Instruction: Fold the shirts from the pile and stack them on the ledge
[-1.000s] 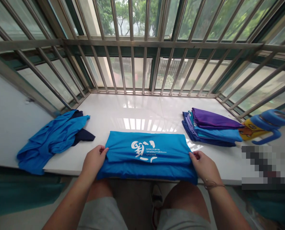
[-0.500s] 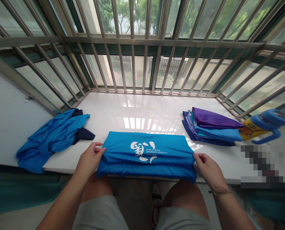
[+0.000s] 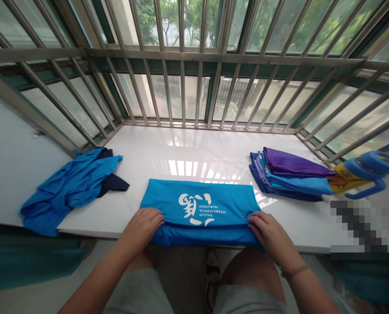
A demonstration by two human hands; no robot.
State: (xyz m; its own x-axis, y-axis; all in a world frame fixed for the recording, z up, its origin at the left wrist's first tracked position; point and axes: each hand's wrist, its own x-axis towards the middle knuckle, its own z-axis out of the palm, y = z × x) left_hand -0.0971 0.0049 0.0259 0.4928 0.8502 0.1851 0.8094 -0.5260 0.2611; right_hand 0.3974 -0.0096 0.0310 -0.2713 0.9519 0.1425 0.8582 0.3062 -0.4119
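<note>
A blue T-shirt [image 3: 171,196] with white "Dalian International Marathon" lettering lies folded into a wide strip in front of me, its near part hanging over the ledge's front edge. My left hand [image 3: 144,229] is closed on the shirt's left side at a crosswise fold, fingers on top of the cloth. On the opposite side, my right hand [image 3: 270,231] grips the same fold, its thumb tucked below the fingers. Between both hands the fold line runs fairly straight just under the print.
The white ledge [image 3: 201,148] ends at metal window bars [image 3: 181,91]. Crumpled blue and navy clothes [image 3: 66,192] lie at left. A folded clothes stack [image 3: 292,174] sits at right, beside a blue and yellow bottle [image 3: 358,174] and a blurred-out item [image 3: 361,229].
Both hands have moved inward and slightly nearer from the shirt's side edges onto the fold. The fold below the print is now sharper, and the lettering lies flatter.
</note>
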